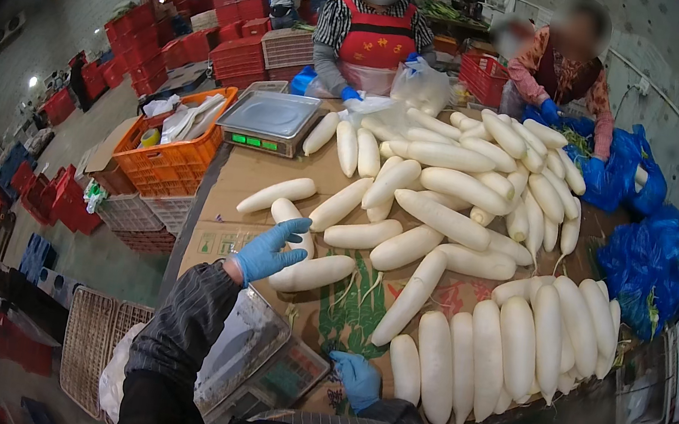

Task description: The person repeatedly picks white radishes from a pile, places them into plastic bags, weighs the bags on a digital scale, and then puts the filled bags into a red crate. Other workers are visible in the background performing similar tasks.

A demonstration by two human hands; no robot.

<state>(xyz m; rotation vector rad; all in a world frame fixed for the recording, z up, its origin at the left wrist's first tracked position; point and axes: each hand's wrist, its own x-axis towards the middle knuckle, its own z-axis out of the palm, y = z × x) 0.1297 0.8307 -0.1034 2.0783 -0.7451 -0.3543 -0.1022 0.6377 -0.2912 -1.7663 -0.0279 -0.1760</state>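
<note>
My left hand (pixel 272 251), in a blue glove, reaches over the table with its fingers spread. It holds nothing that I can see. Just beyond its fingers lies a white daikon radish (pixel 294 222), partly covered by them; another daikon (pixel 312 273) is close to the thumb. My right hand (pixel 360 381), also blue-gloved, hovers low by the near edge with bent fingers apart and no object visible in it. To its right stands a row of daikons side by side, the nearest one (pixel 405 368) beside the hand. Below my left forearm is a weighing scale (pixel 248 329) with a metal pan.
A large daikon pile (pixel 451 156) covers the far cardboard-topped table (pixel 233 177). A second scale (pixel 270 114) stands at the far left corner, near an orange crate (pixel 168 158). Blue plastic bags (pixel 654 263) lie at right. Two co-workers in blue gloves work across the table.
</note>
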